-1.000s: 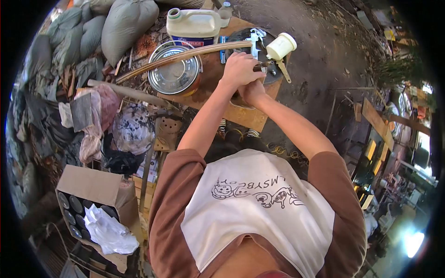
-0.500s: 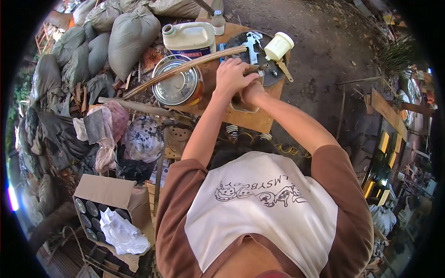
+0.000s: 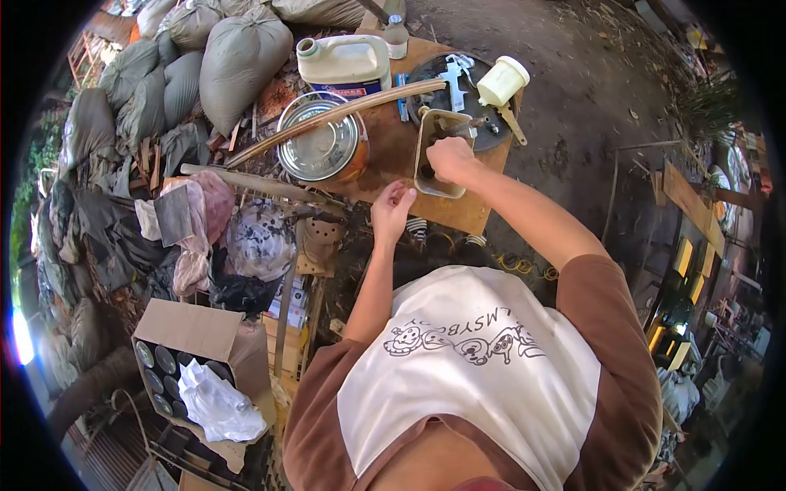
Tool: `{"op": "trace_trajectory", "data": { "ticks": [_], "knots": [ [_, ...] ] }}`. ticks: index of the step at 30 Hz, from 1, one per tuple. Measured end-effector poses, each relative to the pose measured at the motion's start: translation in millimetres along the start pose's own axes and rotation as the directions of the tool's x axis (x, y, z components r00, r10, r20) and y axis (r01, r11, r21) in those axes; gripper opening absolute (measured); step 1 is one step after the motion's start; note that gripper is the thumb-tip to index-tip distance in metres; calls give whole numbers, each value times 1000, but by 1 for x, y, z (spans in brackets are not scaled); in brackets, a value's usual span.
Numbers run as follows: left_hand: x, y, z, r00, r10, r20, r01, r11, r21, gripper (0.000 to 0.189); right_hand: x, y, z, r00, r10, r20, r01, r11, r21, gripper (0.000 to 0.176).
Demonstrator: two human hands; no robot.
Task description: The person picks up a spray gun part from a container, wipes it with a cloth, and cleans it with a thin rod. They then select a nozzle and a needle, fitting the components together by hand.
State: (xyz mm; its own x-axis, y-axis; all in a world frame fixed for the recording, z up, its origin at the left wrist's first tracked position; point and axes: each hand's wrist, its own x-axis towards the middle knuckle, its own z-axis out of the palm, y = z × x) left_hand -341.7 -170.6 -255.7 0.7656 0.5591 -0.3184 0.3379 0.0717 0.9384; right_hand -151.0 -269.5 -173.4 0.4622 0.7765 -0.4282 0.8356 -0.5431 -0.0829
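My right hand [image 3: 452, 159] reaches into an open rectangular container [image 3: 446, 193] on the wooden table [image 3: 458, 215]. Its fingers are closed, and whatever they grip is hidden below the rim. A short stick-like piece [image 3: 468, 127] crosses the container's far side. My left hand [image 3: 393, 209] hovers by the table's near edge, left of the container, fingers loosely curled and apart with nothing visible in them. To the left stands a lidded metal paint can [image 3: 319, 149], with a long wooden strip [image 3: 344, 109] lying across its top.
Behind are a white jug [image 3: 344, 64], a small bottle [image 3: 396, 37], a spray gun [image 3: 454, 82] and its pale cup [image 3: 503, 80] on a dark round plate [image 3: 499, 137]. Filled sacks [image 3: 241, 69] pile up at left. A cardboard box [image 3: 188, 331] of cans stands lower left.
My left hand has come away from my right hand, moving down toward me to the table's edge. The right hand remains at the container, whose opening now shows more.
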Motion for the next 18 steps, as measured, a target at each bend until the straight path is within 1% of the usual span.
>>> {"op": "trace_trajectory", "data": {
  "ticks": [1, 2, 3, 4, 5, 7, 8, 10, 14, 15, 16, 18],
  "knots": [
    [5, -10, 0, 999, -34, 34, 32, 998, 46, 52, 0, 0, -1, 1000, -2, -3, 2, 1000, -5, 15],
    [6, -15, 2, 999, -32, 33, 31, 999, 40, 52, 0, 1, -2, 1000, -2, -8, 2, 1000, -11, 15],
    [7, -17, 4, 997, -46, 66, 45, 999, 20, 52, 1, 0, -4, 1000, -3, -9, 2, 1000, -18, 15],
    [7, -19, 5, 993, -61, 100, 61, 998, 3, 52, 0, -2, -5, 1000, 8, 24, -8, 1000, -19, 14],
    [6, -22, 6, 993, -61, 99, 61, 998, 3, 52, 0, -5, -6, 998, 19, 58, -18, 1000, -18, 13],
    [4, -18, 9, 987, -83, 138, 93, 993, -67, 50, 3, -5, 2, 999, 19, 42, -18, 1000, -15, 14],
    [2, -16, 10, 987, -83, 140, 93, 993, -68, 50, 3, -4, 6, 999, 21, 27, -21, 1000, -10, 14],
    [2, -20, 14, 989, -56, 136, 85, 973, -216, 47, 5, -3, 8, 999, 30, 42, -30, 999, -13, 15],
    [2, -23, 15, 991, -41, 131, 64, 982, -180, 47, 6, -4, 13, 997, 36, 74, -35, 999, -13, 19],
    [2, -20, 14, 986, -54, 155, 77, 986, -147, 47, 9, -3, 17, 997, 37, 74, -36, 999, -13, 19],
    [2, -18, 14, 981, -68, 180, 89, 990, -113, 46, 11, -2, 21, 998, 29, 47, -30, 1000, 3, 18],
    [1, -14, 17, 982, -59, 178, 83, 987, -136, 46, 13, 0, 24, 999, 27, 22, -27, 999, 19, 16]
  ]
}}
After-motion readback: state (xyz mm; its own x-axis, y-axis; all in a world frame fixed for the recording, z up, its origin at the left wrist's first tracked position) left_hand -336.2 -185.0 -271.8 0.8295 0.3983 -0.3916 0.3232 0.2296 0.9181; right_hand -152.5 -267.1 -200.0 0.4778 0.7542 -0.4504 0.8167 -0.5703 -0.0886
